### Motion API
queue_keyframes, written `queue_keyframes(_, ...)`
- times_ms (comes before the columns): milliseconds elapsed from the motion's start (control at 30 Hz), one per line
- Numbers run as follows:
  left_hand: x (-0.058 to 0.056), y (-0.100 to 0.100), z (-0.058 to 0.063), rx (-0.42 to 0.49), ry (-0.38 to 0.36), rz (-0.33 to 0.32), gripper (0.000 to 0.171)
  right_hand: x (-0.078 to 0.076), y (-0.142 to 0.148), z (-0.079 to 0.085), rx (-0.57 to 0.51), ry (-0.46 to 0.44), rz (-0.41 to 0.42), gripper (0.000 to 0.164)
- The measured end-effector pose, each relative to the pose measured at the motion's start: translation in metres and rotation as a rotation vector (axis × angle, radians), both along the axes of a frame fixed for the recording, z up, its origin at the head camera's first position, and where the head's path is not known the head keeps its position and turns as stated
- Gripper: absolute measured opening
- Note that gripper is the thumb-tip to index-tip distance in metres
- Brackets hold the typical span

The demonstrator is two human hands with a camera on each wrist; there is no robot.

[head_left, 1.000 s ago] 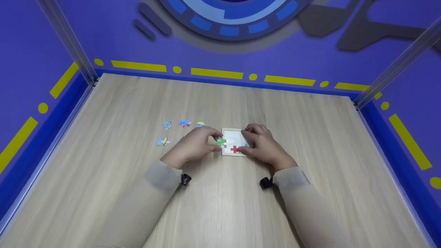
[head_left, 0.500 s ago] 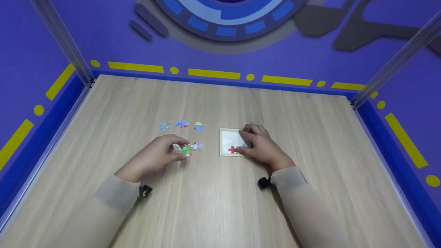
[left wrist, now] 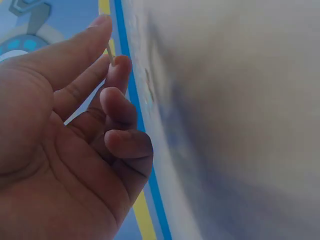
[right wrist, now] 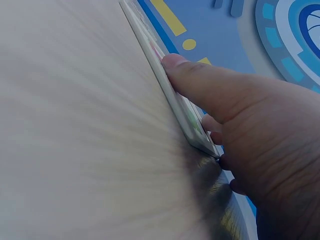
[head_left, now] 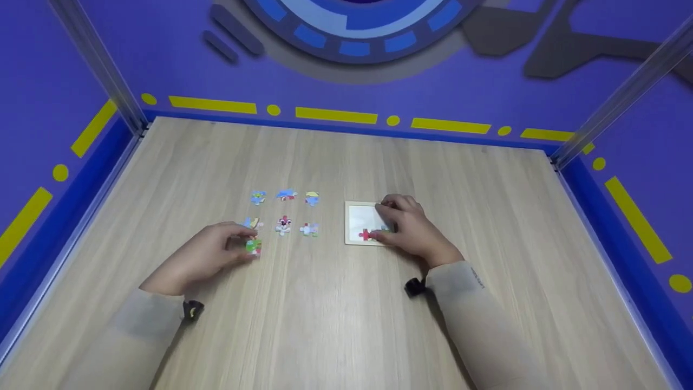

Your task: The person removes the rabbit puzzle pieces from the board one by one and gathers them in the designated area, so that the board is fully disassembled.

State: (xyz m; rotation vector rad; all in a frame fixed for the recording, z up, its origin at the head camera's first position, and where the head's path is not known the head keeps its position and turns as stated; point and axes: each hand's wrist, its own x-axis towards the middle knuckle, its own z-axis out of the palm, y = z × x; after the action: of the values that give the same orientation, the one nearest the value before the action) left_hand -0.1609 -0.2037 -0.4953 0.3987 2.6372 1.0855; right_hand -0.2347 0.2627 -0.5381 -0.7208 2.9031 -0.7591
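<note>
My left hand (head_left: 208, 246) pinches a green jigsaw piece (head_left: 253, 247) between thumb and fingers, at the left end of the loose pieces. Edge-on in the left wrist view, the held piece is a thin sliver at the fingertips. On the right, my right hand (head_left: 416, 232) grips the shallow wooden puzzle tray (head_left: 347, 225), the thumb over its near part and the other fingers round its far right side. A red jigsaw piece (head_left: 365, 234) lies in the tray's near row beside the thumb, and the hand hides the tray's right part. The tray's pale rim (right wrist: 172, 107) shows in the right wrist view.
Three loose pieces lie in a back row, among them a blue-and-red piece (head_left: 286, 194). Nearer are a piece with a cartoon face (head_left: 283, 225), a pale piece (head_left: 309, 229) and a blue-yellow piece (head_left: 252, 222) partly behind the left hand. Blue walls surround the wooden table (head_left: 325, 325).
My left hand has moved left from the tray, past the loose pieces, carrying the green jigsaw piece. The right hand has stayed on the puzzle tray.
</note>
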Motion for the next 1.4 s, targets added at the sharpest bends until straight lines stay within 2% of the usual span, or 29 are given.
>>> queue_keyframes(200,0.004,-0.008,-0.002,-0.042,0.009,0.002,0.043,0.0,0.0,0.0,0.008,-0.001,-0.004,0.079)
queue_keyframes(500,0.002,-0.01,-0.003,-0.063,-0.005,-0.003,0.039,0.0,-0.001,0.0,0.007,0.005,0.002,0.08)
queue_keyframes(933,0.004,-0.007,-0.001,-0.103,-0.032,0.004,0.048,-0.001,0.0,0.0,-0.001,0.005,-0.006,0.077)
queue_keyframes(1200,0.006,-0.003,0.007,-0.112,0.007,-0.021,0.054,-0.001,0.001,-0.004,-0.01,0.04,0.015,0.076)
queue_keyframes(1400,0.004,0.021,0.023,-0.116,0.045,-0.05,0.054,-0.001,0.003,-0.005,-0.01,0.043,0.01,0.077)
